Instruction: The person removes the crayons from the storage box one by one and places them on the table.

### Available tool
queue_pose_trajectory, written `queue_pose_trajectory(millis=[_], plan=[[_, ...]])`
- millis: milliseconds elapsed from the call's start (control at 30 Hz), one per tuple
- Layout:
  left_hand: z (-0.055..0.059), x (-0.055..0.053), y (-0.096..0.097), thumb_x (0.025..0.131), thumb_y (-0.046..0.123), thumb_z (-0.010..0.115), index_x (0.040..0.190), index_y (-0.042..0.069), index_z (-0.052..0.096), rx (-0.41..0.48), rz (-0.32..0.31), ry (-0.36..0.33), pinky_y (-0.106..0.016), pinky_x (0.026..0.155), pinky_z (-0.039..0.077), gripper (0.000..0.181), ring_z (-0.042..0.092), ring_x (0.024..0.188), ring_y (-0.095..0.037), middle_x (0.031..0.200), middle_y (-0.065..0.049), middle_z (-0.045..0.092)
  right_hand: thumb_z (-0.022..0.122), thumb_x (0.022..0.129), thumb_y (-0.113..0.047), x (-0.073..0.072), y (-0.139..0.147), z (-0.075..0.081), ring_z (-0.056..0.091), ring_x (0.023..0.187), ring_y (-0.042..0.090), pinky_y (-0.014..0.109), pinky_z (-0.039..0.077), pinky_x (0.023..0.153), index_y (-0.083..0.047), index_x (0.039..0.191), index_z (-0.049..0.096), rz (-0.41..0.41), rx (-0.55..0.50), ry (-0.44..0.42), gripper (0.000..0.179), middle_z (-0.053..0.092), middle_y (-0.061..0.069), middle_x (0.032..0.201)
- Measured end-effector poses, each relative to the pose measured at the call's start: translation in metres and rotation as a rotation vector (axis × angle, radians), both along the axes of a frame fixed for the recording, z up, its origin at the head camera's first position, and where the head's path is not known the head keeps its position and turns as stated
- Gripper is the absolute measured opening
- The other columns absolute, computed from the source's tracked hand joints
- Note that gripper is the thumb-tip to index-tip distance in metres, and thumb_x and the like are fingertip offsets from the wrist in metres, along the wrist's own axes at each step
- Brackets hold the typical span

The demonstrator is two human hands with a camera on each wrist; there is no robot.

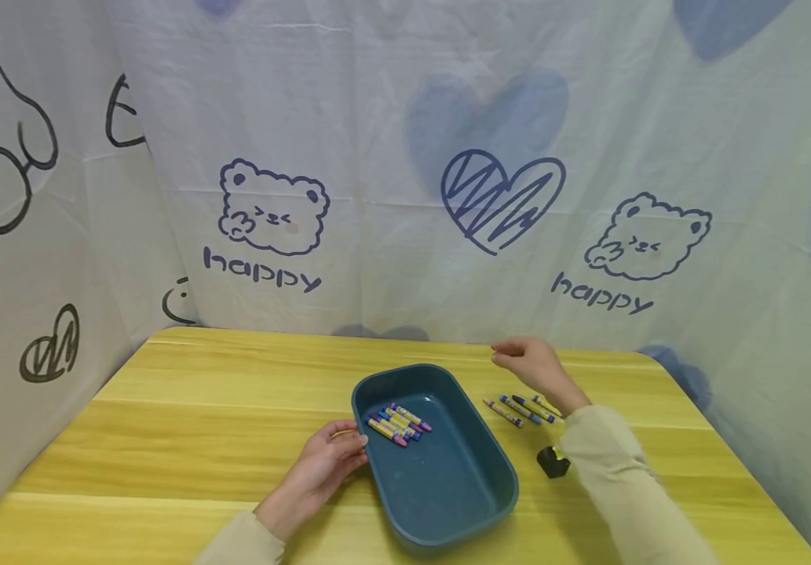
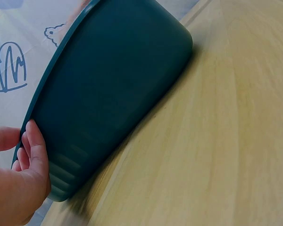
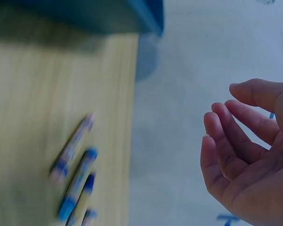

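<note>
Teal rectangular bin (image 1: 440,480), rounded corners, open side up, angled on worktop (image 1: 186,431). Inner crayons (image 1: 398,424), yellow wrappers, bunched by its left wall. Loose crayons (image 1: 521,410), four visible, roughly parallel, flat on worktop right of bin, not touching it.

The dark teal, round-cornered rectangular bin (image 1: 447,479) looked like smooth, faintly shiny plastic, the yellow wood-grained tabletop (image 1: 200,424) smooth with a soft sheen, and the white printed backdrop (image 1: 384,267) like creased cloth.

Dressed in plain, pale beige fabric, with 1 left sleeve (image 1: 241,541) and 1 matching, softly creased right sleeve (image 1: 620,475).
</note>
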State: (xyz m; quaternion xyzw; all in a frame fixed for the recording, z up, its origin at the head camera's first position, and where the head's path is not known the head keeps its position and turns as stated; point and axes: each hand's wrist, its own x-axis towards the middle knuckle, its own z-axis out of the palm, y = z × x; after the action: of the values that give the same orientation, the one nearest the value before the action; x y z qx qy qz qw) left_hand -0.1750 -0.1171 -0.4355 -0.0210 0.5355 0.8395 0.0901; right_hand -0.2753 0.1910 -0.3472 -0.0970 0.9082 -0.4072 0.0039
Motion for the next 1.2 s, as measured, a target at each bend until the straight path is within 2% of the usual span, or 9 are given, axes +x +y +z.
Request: queue_pose_trajectory(millis=[167, 267, 467, 567, 800, 933, 1200], plan=[[0.000, 0.000, 0.000, 0.091, -0.006, 0.053, 0.120, -0.008, 0.035, -0.011, 0.014, -0.001, -0.023, 0.073, 0.052, 0.034, 0.057, 0.075, -0.011, 0.086, -0.003, 0.057, 0.060, 0.096, -0.015, 0.002, -0.030, 0.010, 0.057, 0.110, 0.033, 0.046, 0.048, 0.092, 0.000, 0.124, 0.061, 0.035, -0.045, 0.048, 0.032, 0.063, 0.017, 0.119], [0.000, 0.001, 0.001, 0.091, -0.007, 0.053, 0.120, -0.008, 0.035, -0.010, 0.025, -0.002, -0.023, 0.073, 0.052, 0.033, 0.057, 0.075, -0.011, 0.086, -0.004, 0.057, 0.063, 0.094, -0.015, 0.002, -0.050, 0.010, 0.060, 0.106, 0.030, 0.044, 0.049, 0.090, 0.000, 0.124, 0.062, 0.061, -0.109, 0.070, 0.034, 0.066, 0.014, 0.114], [-0.001, 0.001, 0.004, 0.091, -0.007, 0.053, 0.120, -0.009, 0.035, -0.003, 0.008, 0.004, -0.024, 0.074, 0.052, 0.035, 0.058, 0.077, -0.011, 0.087, -0.004, 0.057, 0.066, 0.091, -0.010, 0.005, -0.082, -0.006, 0.063, 0.098, 0.025, 0.040, 0.052, 0.085, 0.001, 0.119, 0.064, 0.103, -0.183, 0.086, 0.030, 0.068, 0.010, 0.103], [-0.001, 0.001, 0.005, 0.091, -0.006, 0.053, 0.120, -0.009, 0.035, -0.009, 0.009, 0.002, -0.024, 0.074, 0.052, 0.035, 0.057, 0.076, -0.011, 0.088, -0.004, 0.057, 0.067, 0.090, -0.007, 0.003, -0.093, -0.018, 0.063, 0.097, 0.026, 0.040, 0.053, 0.085, 0.002, 0.115, 0.066, 0.100, -0.217, 0.062, 0.027, 0.068, 0.011, 0.102], [-0.003, 0.001, 0.002, 0.091, -0.008, 0.052, 0.119, -0.008, 0.035, -0.019, 0.028, -0.002, -0.023, 0.073, 0.052, 0.033, 0.057, 0.074, -0.010, 0.086, -0.003, 0.058, 0.066, 0.091, -0.009, 0.005, -0.106, -0.045, 0.063, 0.095, 0.026, 0.038, 0.054, 0.081, 0.002, 0.113, 0.067, 0.089, -0.196, -0.016, 0.024, 0.068, 0.010, 0.102], [-0.002, 0.001, 0.000, 0.091, -0.007, 0.052, 0.119, -0.008, 0.035, -0.020, 0.027, 0.001, -0.023, 0.073, 0.052, 0.033, 0.057, 0.075, -0.010, 0.088, -0.004, 0.058, 0.065, 0.092, -0.010, 0.007, -0.111, -0.052, 0.063, 0.096, 0.027, 0.038, 0.054, 0.081, 0.002, 0.113, 0.067, 0.116, -0.158, -0.026, 0.024, 0.067, 0.011, 0.103], [-0.001, 0.000, 0.003, 0.092, -0.006, 0.052, 0.119, -0.007, 0.036, -0.021, 0.021, -0.005, -0.023, 0.072, 0.052, 0.031, 0.057, 0.075, -0.010, 0.087, -0.003, 0.057, 0.061, 0.095, -0.015, 0.004, -0.111, -0.066, 0.063, 0.086, 0.022, 0.037, 0.054, 0.075, 0.000, 0.110, 0.069, 0.096, -0.069, -0.029, 0.022, 0.068, 0.009, 0.100]])
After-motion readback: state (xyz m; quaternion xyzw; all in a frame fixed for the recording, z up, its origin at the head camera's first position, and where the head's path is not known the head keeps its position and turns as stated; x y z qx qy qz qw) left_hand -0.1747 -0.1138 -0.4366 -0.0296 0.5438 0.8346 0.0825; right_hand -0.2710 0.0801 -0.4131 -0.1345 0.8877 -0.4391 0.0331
